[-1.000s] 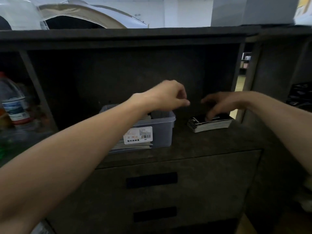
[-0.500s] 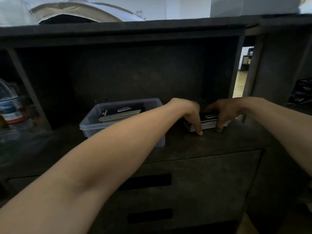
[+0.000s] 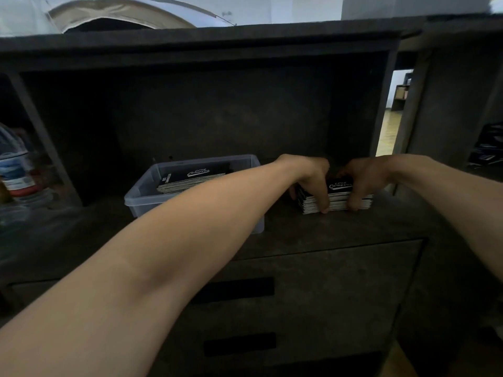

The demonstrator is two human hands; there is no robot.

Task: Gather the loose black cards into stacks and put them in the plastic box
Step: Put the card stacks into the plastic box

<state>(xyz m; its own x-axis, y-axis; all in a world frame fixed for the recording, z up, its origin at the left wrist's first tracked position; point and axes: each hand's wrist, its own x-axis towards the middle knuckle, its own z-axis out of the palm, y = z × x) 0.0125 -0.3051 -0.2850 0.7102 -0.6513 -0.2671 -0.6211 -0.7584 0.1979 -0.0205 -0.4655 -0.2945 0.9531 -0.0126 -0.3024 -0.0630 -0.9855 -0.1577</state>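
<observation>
A stack of black cards [image 3: 339,204] with white lettering lies on the dark shelf, right of centre. My left hand [image 3: 310,176] grips its left end and my right hand [image 3: 363,176] grips its right end, fingers curled down over the front edge. To the left stands the translucent plastic box [image 3: 141,198]. Inside it lies another stack of black cards [image 3: 190,178]. My left forearm crosses in front of the box's right part and hides it.
The shelf [image 3: 313,229] is a deep dark niche with a low top board. Drawers [image 3: 326,289] with black slot handles sit below. A water bottle [image 3: 16,175] stands in the left compartment. More dark items [image 3: 487,148] lie at the far right.
My left hand came down from above the box onto the left end of the stack. Both hands have closed on the stack from either side.
</observation>
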